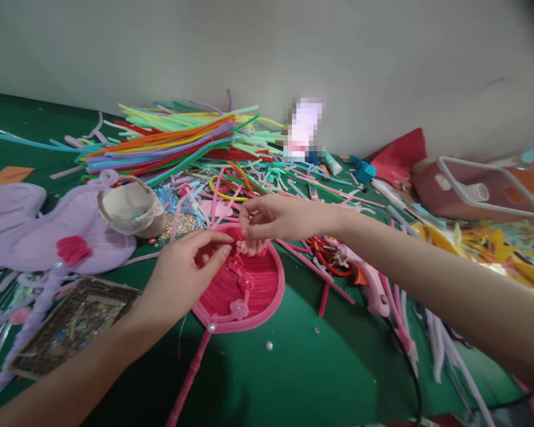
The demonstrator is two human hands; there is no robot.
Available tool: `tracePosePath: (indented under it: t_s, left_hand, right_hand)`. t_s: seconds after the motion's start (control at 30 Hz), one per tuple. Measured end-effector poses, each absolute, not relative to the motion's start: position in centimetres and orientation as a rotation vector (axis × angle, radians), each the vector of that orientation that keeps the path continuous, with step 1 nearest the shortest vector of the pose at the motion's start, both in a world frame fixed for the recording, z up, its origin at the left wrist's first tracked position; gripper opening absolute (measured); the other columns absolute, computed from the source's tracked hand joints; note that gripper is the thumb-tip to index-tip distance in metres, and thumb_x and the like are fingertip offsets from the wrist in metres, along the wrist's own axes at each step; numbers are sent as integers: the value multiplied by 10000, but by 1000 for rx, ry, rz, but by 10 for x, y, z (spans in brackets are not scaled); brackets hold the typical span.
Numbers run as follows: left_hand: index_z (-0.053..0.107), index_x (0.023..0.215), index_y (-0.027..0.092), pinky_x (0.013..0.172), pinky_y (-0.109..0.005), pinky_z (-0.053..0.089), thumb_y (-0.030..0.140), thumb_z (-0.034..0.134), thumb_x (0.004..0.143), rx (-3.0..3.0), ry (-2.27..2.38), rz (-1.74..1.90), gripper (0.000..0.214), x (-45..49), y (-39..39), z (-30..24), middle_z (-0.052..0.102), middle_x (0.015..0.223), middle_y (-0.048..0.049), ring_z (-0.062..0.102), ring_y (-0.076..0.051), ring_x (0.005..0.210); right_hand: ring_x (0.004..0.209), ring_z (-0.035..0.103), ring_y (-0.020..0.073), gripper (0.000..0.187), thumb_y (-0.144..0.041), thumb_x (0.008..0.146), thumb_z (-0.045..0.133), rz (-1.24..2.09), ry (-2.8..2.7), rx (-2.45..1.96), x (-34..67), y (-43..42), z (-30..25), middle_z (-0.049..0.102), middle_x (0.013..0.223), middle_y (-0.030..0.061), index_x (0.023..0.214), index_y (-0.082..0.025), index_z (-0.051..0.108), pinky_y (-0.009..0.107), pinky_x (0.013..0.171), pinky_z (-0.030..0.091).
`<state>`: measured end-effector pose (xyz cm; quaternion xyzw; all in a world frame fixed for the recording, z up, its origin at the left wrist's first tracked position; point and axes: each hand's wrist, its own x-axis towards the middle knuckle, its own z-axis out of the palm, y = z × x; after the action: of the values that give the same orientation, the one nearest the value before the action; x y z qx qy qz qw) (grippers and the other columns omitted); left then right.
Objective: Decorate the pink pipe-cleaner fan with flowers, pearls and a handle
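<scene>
Forearms stretch forward over the pink fan (263,290); left grip (184,270) pinches its rim, right grip (276,218) pinches a small flower (251,245).

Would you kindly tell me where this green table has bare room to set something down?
The largest bare patch of green table lies between the round pink pipe-cleaner fan and the black cord of the pink glue gun, with one white bead on it. Crowded: the multicoloured pipe-cleaner pile behind, yellow felt scraps right, lilac pipe-cleaner pieces left.
</scene>
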<state>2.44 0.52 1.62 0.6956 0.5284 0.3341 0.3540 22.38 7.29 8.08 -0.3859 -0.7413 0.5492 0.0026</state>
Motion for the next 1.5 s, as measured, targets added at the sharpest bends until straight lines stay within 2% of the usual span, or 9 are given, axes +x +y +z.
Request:
tracePosePath:
  t_s: [0.1, 0.27, 0.5, 0.7, 1.0, 1.2, 1.33, 1.5]
  left_hand:
    - [726, 926, 248, 767, -317, 521, 401, 597, 870, 1785, 1379, 849, 208, 24, 5, 17, 766, 972, -28, 691, -211, 875]
    - [723, 910, 248, 765, -321, 518, 409, 592, 864, 1802, 1403, 832, 213, 23, 5, 19, 767, 967, -29, 689, -214, 862]
    - [722, 922, 244, 755, -309, 515, 412, 591, 867, 1801, 1388, 839, 220, 24, 5, 16, 763, 974, -27, 686, -205, 861]
    - [725, 925, 244, 750, -314, 517, 415, 590, 870, 1787, 1385, 830, 225, 24, 5, 18, 761, 975, -33, 682, -210, 857]
    - [721, 917, 237, 730, -310, 517, 413, 585, 871, 1791, 1371, 824, 227, 25, 4, 18, 764, 948, -32, 684, -204, 825]
    - [720, 922, 238, 729, -305, 506, 392, 592, 870, 1775, 1367, 828, 207, 24, 5, 18, 761, 941, -22, 684, -195, 820]
    - [722, 910, 238, 729, -302, 505, 386, 596, 874, 1785, 1376, 841, 198, 24, 5, 19, 756, 925, -18, 681, -188, 804]
    - [723, 967, 235, 793, -309, 519, 423, 657, 849, 1752, 1336, 854, 232, 25, 3, 19, 752, 986, -27, 682, -196, 873]
  right_hand:
    - [624, 610, 96, 57, -180, 938, 486, 1608, -2386, -1346, 228, 74, 85, 683, 733, -11, 889, -197, 510, 216, 589, 445]
    - [612, 532, 113, 99, -175, 870, 555, 1052, -2705, -1526, 233, 76, 91, 658, 733, 14, 870, -149, 650, 241, 547, 380]
    - [764, 652, 152, 167, -133, 823, 614, 649, -2887, -1493, 224, 72, 73, 762, 905, 57, 924, -142, 746, 252, 729, 450]
    - [730, 656, 175, 155, -209, 804, 651, 720, -3019, -1465, 217, 82, 65, 771, 852, 70, 862, -142, 778, 275, 654, 427]
    - [634, 577, 141, 181, -269, 809, 656, 918, -3159, -1364, 208, 95, 62, 747, 783, 58, 845, -144, 780, 279, 585, 361]
    - [660, 579, 137, 221, -324, 808, 657, 1016, -3139, -1340, 211, 98, 65, 739, 825, 59, 867, -130, 745, 271, 587, 386]
    - [683, 588, 129, 166, -261, 832, 609, 1104, -3045, -1308, 220, 102, 75, 726, 839, 42, 858, -135, 715, 259, 599, 400]
    - [649, 536, 99, 149, -223, 897, 573, 1244, -2799, -1174, 220, 91, 94, 658, 738, -1, 807, -139, 657, 241, 607, 389]
